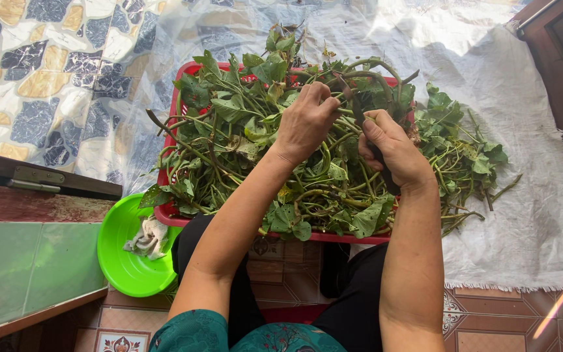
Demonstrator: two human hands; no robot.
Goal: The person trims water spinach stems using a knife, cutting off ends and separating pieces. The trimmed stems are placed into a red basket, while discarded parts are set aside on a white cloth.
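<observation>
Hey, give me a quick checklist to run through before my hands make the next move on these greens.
1. Left hand grips a stem over the pile of leafy greens: ok.
2. Right hand closed on a dark stem: ok.
3. Red basket sits flat under the pile: ok.
4. White cloth is spread under the loose greens at the right: ok.
5. Green bowl within reach, holding only a crumpled rag: ok.
6. Whether the held stem is already snapped: cannot tell.

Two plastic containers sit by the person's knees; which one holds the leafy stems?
The red basket, heaped with leafy green stems under both hands. The round green bowl beside it holds only a crumpled pale cloth.
</observation>
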